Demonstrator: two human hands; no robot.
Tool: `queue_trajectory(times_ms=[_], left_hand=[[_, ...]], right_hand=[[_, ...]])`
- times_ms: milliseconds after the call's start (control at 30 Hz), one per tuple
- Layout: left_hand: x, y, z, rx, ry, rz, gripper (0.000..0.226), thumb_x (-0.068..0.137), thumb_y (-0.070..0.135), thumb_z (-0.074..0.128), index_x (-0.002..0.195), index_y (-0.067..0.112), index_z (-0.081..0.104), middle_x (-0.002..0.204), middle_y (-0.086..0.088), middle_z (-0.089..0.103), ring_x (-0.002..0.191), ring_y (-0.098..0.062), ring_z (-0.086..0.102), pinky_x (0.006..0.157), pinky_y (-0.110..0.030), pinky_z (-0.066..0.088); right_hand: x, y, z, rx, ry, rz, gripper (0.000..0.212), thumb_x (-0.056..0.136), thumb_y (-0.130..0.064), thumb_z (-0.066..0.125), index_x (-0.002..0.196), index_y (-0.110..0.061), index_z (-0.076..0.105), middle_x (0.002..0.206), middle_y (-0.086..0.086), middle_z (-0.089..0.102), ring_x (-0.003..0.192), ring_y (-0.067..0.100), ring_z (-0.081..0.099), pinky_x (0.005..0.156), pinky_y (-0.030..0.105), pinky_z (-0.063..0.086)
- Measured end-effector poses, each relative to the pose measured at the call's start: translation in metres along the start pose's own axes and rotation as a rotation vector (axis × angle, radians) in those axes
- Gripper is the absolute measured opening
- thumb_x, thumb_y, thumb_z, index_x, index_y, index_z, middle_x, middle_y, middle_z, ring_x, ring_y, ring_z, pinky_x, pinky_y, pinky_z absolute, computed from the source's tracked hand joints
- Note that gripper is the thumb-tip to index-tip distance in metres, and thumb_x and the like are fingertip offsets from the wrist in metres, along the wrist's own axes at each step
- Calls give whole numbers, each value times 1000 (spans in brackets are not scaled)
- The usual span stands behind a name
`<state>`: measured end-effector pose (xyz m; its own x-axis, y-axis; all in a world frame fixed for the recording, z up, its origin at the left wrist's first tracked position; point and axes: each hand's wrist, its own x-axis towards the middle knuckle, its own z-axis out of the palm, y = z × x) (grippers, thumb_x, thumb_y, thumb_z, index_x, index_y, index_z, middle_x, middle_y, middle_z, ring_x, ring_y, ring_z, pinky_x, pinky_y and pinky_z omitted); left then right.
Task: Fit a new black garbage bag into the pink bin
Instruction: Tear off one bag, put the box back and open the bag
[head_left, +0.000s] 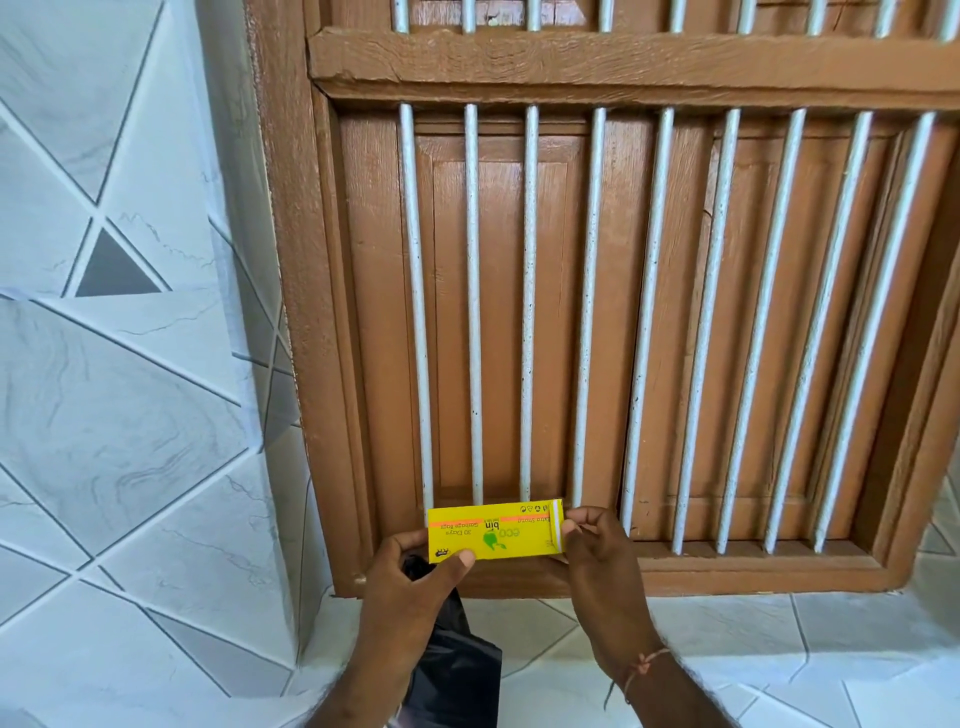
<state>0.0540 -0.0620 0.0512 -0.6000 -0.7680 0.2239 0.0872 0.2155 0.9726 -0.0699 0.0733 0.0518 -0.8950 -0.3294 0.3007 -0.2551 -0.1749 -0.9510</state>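
A yellow box of garbage bags (493, 530) is held level in front of a barred wooden window, its print upside down to me. My left hand (415, 577) grips the box's left end and also holds a black garbage bag (452, 670) that hangs down below the hand. My right hand (597, 545) pinches the box's right end at its white flap. The pink bin is not in view.
A brown wooden window frame (597, 67) with several white vertical bars (527, 312) fills the view ahead. A white tiled wall (114, 364) with grey lines stands to the left. A white tiled ledge (753, 649) lies below the window.
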Motion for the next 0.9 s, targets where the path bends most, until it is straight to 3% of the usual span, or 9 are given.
queue_trajectory(times_ms=[133,367,567,667,833,900], left_hand=[[-4,1,0,-10,7,-10,37,73,26,81,103,19,62,97,7,70,88,-3,63,63,-9,43],[-6,0,2,-4,0,-24,39,70,28,82,103,19,63,98,6,70,91,-6,64,69,-12,44],[-8,1,9,35,9,-22,40,69,30,83,103,18,62,96,8,71,90,-6,64,67,-9,43],[-11,1,13,56,-26,-36,36,72,29,81,102,19,62,94,9,71,87,-4,64,64,-8,43],[-13,-12,16,238,-180,-18,35,68,43,81,96,26,67,92,12,72,89,-6,66,77,-20,51],[-17,-18,16,310,-210,-39,33,70,42,79,97,27,67,93,14,70,89,-2,63,76,-18,48]], right_hand=[[0,5,3,-38,59,-20,19,97,-15,45,91,-27,58,97,15,69,90,29,70,80,53,59],[1,11,3,-152,117,-57,31,96,-21,47,86,-49,55,90,5,71,84,25,70,74,52,59],[-9,9,3,-20,60,-32,21,98,-23,44,92,-27,63,96,4,70,93,21,68,83,46,59],[-17,14,-1,-10,60,-5,10,93,-23,57,93,-25,67,97,-1,74,95,19,69,86,43,57],[-16,50,-24,-119,271,198,13,78,-8,69,80,-20,67,84,3,73,83,27,68,83,54,56],[-18,63,-35,-170,345,285,12,73,-9,70,76,-18,64,82,8,71,83,35,66,83,55,55]])
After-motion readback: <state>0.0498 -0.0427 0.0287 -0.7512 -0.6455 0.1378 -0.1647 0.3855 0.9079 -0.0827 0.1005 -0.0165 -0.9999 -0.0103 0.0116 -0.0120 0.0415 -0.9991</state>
